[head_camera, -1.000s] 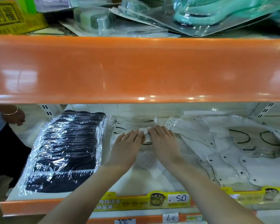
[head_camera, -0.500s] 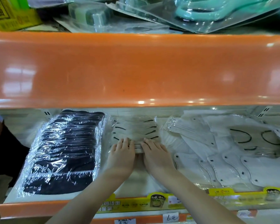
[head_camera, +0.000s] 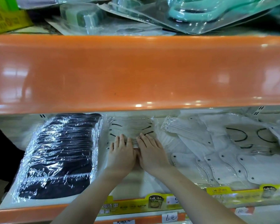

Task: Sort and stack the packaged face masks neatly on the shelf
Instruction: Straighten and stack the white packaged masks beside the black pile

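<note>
Together our left hand [head_camera: 121, 155] and right hand [head_camera: 149, 151] lay flat, fingers straight, pressing the crinkly clear-wrapped white masks [head_camera: 132, 129] beside glossy black masks [head_camera: 61, 152] on the shelf [head_camera: 136, 178].

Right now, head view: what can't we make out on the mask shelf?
- Back of the shelf: hidden by the orange shelf edge above.
- White mask stack: its near end is covered by the left hand and right hand, fingers flat; pack count unreadable.
- Loose white masks: overlapping clear wrap, cut off at the right edge.
- Price labels: blurred, partly behind the forearms.
- Black mask stack: glare hides the pack edges.
</note>
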{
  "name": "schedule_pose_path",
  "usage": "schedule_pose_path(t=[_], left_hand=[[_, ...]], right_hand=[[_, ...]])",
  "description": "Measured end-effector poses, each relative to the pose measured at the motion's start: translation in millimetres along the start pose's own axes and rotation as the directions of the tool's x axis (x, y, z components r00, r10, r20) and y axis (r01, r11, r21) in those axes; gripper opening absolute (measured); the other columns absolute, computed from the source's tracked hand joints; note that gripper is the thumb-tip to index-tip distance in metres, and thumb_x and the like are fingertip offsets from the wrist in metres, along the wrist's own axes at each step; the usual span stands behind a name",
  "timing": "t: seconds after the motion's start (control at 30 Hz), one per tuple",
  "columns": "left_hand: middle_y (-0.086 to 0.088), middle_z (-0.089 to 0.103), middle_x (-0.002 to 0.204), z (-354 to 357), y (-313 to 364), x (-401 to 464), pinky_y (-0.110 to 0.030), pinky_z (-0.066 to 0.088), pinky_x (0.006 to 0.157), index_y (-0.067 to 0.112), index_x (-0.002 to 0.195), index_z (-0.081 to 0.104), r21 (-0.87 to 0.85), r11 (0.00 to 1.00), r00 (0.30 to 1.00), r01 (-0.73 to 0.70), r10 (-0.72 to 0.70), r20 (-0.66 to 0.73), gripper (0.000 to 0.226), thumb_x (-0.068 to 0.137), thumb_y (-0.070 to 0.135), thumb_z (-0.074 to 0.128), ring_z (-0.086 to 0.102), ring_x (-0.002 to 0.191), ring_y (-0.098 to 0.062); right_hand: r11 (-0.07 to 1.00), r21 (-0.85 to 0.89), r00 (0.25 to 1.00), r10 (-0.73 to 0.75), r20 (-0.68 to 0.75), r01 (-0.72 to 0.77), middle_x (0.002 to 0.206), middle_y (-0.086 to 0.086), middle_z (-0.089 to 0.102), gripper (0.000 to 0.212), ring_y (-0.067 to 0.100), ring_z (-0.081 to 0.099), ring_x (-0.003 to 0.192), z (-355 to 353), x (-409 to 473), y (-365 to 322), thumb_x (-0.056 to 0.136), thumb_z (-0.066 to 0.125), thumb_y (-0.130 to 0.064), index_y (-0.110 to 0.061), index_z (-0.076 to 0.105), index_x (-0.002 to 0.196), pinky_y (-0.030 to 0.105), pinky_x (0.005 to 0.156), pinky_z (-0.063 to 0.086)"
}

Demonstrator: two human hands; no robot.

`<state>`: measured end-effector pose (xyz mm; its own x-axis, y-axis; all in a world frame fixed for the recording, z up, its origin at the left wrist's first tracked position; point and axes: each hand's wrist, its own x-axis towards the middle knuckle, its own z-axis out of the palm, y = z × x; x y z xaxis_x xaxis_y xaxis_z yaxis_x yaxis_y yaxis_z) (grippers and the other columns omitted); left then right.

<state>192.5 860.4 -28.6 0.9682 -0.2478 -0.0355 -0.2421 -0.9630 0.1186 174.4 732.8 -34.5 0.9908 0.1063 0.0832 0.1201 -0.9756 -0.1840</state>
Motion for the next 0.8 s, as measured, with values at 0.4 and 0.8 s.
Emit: schedule_pose_path(t=[0.4, 0.8], left_hand=[[-0.017, 0.04, 0.147, -7, -17, -6, -0.044, 0.032, 0.109, 0.012, 0.138, 0.047, 0.043, 0.997, 0.997, -0.071, 0.072, -0.024, 0.079, 0.081, 0.049, 0.008, 0.036, 0.138, -0.032], [0.007, 0.043, 0.145, -36, 108, -19, -0.033, 0.032, 0.106, 0.026, 0.139, 0.043, -0.165, 0.971, 0.979, -0.172, 0.149, -0.141, 0.045, 0.095, 0.027, 0.044, 0.038, 0.134, -0.017]], right_hand=[[0.997, 0.048, 0.992, -0.063, 0.108, 0.058, 0.16, -0.001, 0.009, 0.059, 0.016, 0.005, 0.147, -10, 2, 1, 0.1, 0.033, -0.041, -0.019, 0.017, 0.152, 0.039, 0.119, 0.004], [0.989, 0.144, 0.975, 0.074, -0.211, -0.044, 0.131, -0.001, 0.057, 0.043, 0.02, 0.053, 0.121, -66, -57, 78, 0.088, 0.041, -0.029, -0.018, 0.06, 0.126, 0.034, 0.097, 0.044]])
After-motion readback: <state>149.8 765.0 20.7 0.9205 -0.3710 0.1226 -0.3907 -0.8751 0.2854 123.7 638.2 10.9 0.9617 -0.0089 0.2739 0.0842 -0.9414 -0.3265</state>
